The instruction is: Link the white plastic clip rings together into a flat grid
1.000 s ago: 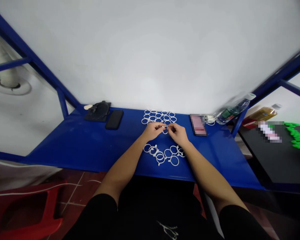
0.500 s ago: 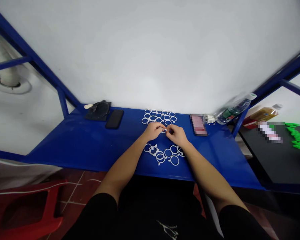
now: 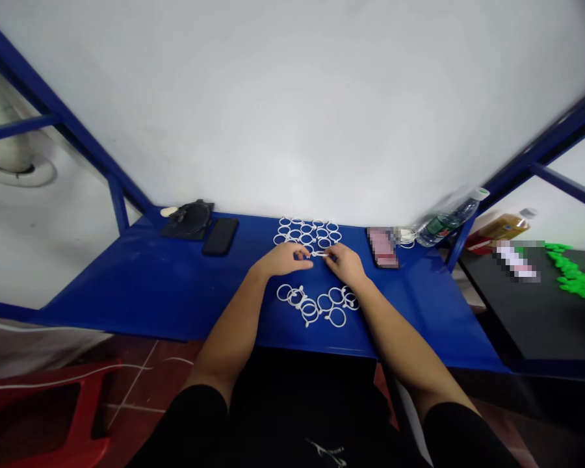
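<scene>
My right hand (image 3: 342, 263) pinches a white ring (image 3: 318, 253), seen nearly edge-on between the two hands. Opposite it, my left hand (image 3: 287, 259) has thumb and fingers apart, with nothing visible between them. Just beyond both hands, several white rings with small tabs (image 3: 308, 229) lie side by side in rows near the wall. Closer to my body is a loose, partly overlapping group of the same white rings (image 3: 338, 317). My hands hide part of the nearest row.
On the blue table (image 3: 175, 286) a black phone (image 3: 220, 236) and a black crumpled item (image 3: 190, 218) lie at left. To the right are a blurred-out phone (image 3: 383, 247), a white cable (image 3: 406, 237) and a clear bottle (image 3: 451, 221). Green pieces (image 3: 580, 276) lie on a black table beyond.
My left hand has opened and drawn back to the left from the ring. The right hand still holds the ring. The whole view has shifted slightly.
</scene>
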### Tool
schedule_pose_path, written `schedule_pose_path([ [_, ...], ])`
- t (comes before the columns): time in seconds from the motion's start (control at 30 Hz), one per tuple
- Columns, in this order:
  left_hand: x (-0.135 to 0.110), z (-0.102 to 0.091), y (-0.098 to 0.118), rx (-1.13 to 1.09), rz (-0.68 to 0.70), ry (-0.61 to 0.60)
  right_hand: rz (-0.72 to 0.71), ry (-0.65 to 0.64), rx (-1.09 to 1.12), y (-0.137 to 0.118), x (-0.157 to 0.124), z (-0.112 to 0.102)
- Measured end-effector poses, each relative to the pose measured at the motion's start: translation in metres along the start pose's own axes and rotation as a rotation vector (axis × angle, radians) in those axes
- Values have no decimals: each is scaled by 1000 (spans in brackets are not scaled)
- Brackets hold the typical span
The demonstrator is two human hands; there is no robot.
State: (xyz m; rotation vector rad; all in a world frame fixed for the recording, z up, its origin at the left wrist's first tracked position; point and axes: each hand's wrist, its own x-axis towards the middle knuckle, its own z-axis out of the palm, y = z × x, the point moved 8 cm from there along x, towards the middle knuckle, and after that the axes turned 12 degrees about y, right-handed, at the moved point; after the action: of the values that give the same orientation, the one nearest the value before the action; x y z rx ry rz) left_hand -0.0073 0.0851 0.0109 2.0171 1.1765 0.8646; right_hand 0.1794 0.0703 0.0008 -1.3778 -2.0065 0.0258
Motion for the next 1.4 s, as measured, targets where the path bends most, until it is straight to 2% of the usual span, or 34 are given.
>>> schedule_pose_path([
  [0.07,-9,9,-3,24,-10,-178,6,-21,-41,1,-1,3],
  [0.13,-15,16,-5,76,-8,-271,22,-34,-51,2,-1,5],
  [0.33,-14,29,-6,97,-32,-278,75,-6,42,4,-1,4],
  [0.4,-12,30,-3,87,-22,-250,68,35,99,0,-1,0],
  [0.5,-7,23,6,124,44,-131,35,84,195,-11,-2,-8],
  [0.63,-4,9,19,150,111,37,-18,53,277,-26,-5,-14],
  [0.8,-2,6,25,27,71,105,-25,-15,370,-32,-6,-12],
  [0.93,2,0,18,-202,-9,224,40,45,404,-27,-5,-12],
  [1.0,4,1,12,-342,-67,227,51,91,401,-26,-5,-14],
  [1.13,6,12,7,-475,-143,131,56,134,438,-28,-6,-19],
  [1.27,8,14,6,-549,-150,205,20,105,406,-32,-6,-19],
  [1.4,8,15,6,-553,-115,196,-21,178,376,-31,-6,-21],
])
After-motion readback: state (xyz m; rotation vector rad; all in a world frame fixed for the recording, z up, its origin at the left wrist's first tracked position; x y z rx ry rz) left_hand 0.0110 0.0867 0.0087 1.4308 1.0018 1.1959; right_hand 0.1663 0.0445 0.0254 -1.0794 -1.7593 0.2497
